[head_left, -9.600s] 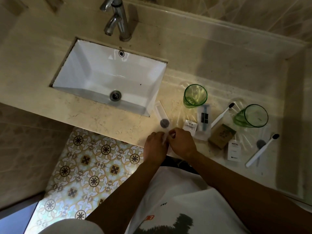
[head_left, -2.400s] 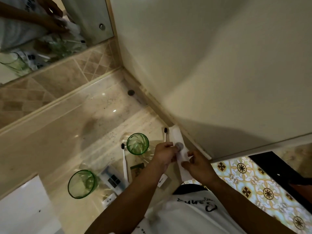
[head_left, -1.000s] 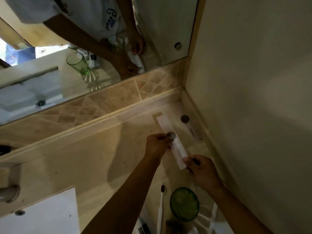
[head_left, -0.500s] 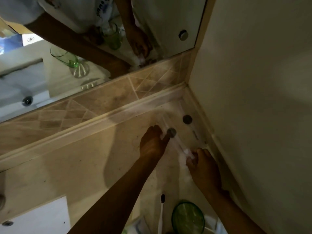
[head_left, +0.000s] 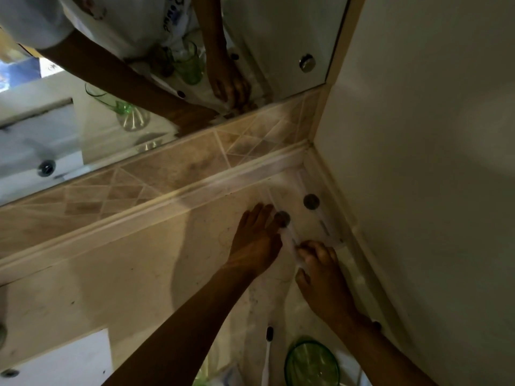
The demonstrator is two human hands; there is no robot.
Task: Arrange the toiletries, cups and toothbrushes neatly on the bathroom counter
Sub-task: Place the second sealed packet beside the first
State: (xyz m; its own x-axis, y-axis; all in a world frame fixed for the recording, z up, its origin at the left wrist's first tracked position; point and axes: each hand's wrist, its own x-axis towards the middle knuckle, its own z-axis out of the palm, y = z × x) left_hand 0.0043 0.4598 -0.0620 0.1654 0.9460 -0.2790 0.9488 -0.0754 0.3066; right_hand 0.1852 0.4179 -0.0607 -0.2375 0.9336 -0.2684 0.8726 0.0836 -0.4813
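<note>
- the pale packet (head_left: 289, 240) i'm working on lies flat on the counter (head_left: 125, 274) in the back right corner, its long axis running from near my right hand up and away toward the backsplash, leaning a little to the left.
- a second packet (head_left: 320, 218) lies just beside it on the wall side, on roughly the same line, close to parallel.
- each packet is a slim whitish sleeve with a dark round disc on it: one disc (head_left: 282, 218) by my left fingertips, the other (head_left: 311, 201) nearer the corner (the light is dim and the sleeves are blurred, so i can't read any print).
- my left hand (head_left: 257, 240) lies palm down with the fingers stretched out, resting along the left edge of the near packet, not curled round it.
- my right hand (head_left: 320, 277) has its fingertips bent down onto the packet's near end; whether it pinches or only presses i can't tell.
- at the bottom edge a green cup (head_left: 312, 363) stands upright, with a white toothbrush (head_left: 267, 355) just left of it, dark bristle head pointing away from me.
- the counter is beige marble with a raised lip at the back, diamond-pattern tiles above, then a mirror (head_left: 111, 93) showing my arms and green cups; a plain cream wall (head_left: 418, 135) closes the right side and a white sink corner (head_left: 69, 358) shows lower left.
</note>
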